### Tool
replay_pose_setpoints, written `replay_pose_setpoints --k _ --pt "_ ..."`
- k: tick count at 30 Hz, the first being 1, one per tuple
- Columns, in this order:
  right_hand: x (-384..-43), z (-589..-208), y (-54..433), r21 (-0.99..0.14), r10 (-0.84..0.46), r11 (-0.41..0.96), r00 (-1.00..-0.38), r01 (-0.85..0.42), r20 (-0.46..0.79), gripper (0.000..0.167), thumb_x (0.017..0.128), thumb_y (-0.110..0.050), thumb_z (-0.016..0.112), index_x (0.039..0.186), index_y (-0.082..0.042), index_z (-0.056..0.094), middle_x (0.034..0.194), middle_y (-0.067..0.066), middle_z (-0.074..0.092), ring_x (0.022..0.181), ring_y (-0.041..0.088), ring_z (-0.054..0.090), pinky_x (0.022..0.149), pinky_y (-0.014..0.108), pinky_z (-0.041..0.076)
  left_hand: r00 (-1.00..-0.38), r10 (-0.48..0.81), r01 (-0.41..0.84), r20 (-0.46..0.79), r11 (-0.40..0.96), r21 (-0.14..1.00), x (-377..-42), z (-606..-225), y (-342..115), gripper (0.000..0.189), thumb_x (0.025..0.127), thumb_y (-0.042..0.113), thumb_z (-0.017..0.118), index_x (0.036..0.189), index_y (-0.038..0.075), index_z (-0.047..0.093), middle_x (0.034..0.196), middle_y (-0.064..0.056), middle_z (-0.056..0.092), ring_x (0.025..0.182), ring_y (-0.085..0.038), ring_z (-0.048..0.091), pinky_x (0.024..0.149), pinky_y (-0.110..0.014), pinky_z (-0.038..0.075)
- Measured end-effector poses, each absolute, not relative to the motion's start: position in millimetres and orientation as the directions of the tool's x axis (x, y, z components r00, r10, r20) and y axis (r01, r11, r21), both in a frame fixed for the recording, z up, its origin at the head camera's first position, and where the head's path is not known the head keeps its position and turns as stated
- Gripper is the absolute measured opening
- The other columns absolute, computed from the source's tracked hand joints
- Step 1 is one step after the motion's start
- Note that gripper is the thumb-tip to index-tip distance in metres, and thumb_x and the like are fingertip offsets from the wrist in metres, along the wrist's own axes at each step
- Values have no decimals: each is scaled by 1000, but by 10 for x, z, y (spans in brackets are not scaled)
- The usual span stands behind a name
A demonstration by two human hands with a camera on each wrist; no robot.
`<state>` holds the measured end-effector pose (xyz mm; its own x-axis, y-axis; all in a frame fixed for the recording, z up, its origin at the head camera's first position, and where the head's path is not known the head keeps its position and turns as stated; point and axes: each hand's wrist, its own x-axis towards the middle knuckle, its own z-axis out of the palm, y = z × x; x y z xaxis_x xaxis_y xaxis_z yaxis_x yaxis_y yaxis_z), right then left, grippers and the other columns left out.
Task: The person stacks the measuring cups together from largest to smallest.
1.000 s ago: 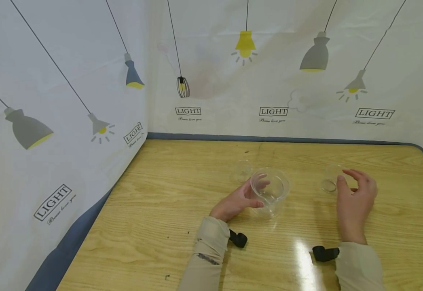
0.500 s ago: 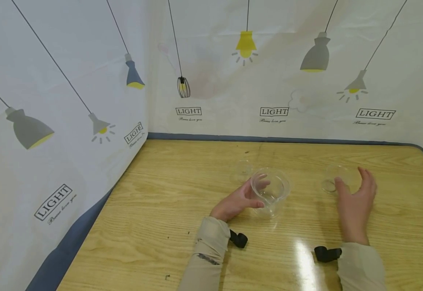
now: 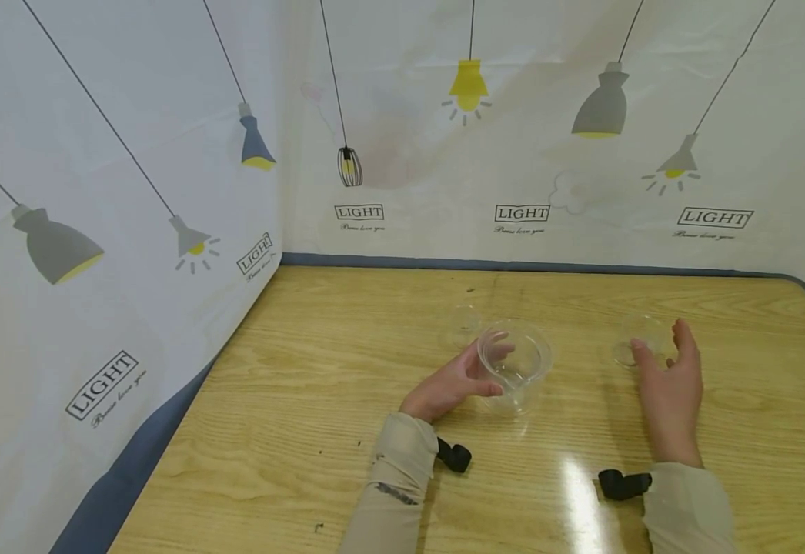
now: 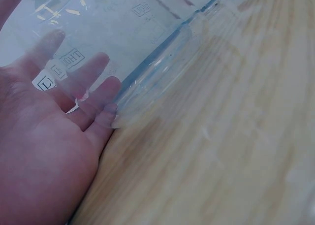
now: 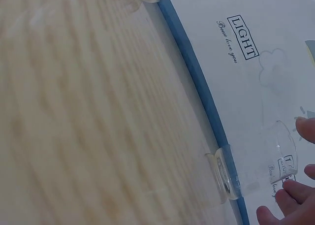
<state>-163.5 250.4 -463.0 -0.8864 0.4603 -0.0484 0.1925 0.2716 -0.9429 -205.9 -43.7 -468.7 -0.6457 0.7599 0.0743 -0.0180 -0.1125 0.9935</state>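
A large clear plastic cup (image 3: 523, 369) with a wide rim stands mid-table. My left hand (image 3: 452, 382) grips it from the left, thumb across the near side and fingers round the back. Through the left wrist view's clear wall of the cup (image 4: 162, 67), fingertips (image 4: 101, 65) show. At the right stands a smaller clear cup (image 3: 645, 331). My right hand (image 3: 673, 392) is beside it, thumb overlapping its near side, fingers spread apart to the right. In the right wrist view the small cup (image 5: 256, 161) stands upright against the wall print, fingers (image 5: 293, 195) near its rim.
Another small clear cup (image 3: 463, 323) stands behind the left hand. The wooden table (image 3: 271, 400) meets a white printed wall cloth (image 3: 409, 138) with a blue lower edge at the back and left. Black wrist cameras (image 3: 454, 455) sit by both sleeves.
The right hand's fingers have opened out from a near-pinch beside the small cup, and the hand has since shifted slightly left toward it. The left hand and the large cup stay put.
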Motion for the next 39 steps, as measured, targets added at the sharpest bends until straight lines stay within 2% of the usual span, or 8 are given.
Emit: replay_pose_setpoints --k 5,10,20,24,29,39 --pt "-1646 -4652 2519 -947 446 268 -894 179 -43 70 87 -45 48 142 -34 6 148 -6 7 133 26 13 104 46 17 -651 756 -22 67 -107 994 -2054 -4688 -437 78 83 0 60 141 32 19 144 -5 26 132 -29 18 98 -27 30" --pt "-1665 -4677 2536 -947 438 275 -899 167 -31 70 87 -45 49 143 -31 9 148 -5 9 133 20 13 105 42 16 -653 754 -9 73 -104 995 -2049 -4684 -438 78 82 1 61 141 29 19 145 -9 24 132 -29 18 99 -28 28" --pt "-1664 -4686 2559 -946 415 268 -908 185 -60 72 86 -48 49 143 -33 8 148 -2 11 132 31 15 103 48 17 -645 760 -17 76 -113 993 -2060 -4693 -432 78 83 -4 58 142 25 17 145 -13 20 132 -31 16 99 -28 29" --pt "-1670 -4708 2571 -939 407 294 -912 179 -46 69 87 -48 48 143 -32 11 148 -3 14 132 29 16 102 49 19 -646 759 -10 79 -112 994 -2061 -4694 -428 78 83 -6 57 143 22 16 145 -14 21 132 -31 16 99 -28 29" --pt "-1680 -4724 2576 -929 417 324 -908 180 -31 65 88 -47 45 143 -31 13 147 2 16 131 27 20 101 49 22 -645 760 -14 76 -111 994 -2059 -4695 -432 78 83 -5 57 143 20 15 145 -14 20 132 -31 16 99 -28 29" --pt "-1682 -4720 2579 -927 434 324 -900 191 -34 67 88 -44 48 143 -28 13 145 6 20 130 26 22 100 47 24 -652 753 -15 89 -131 991 -2053 -4698 -427 75 83 -3 58 142 25 20 144 -13 22 132 -31 17 98 -28 31"
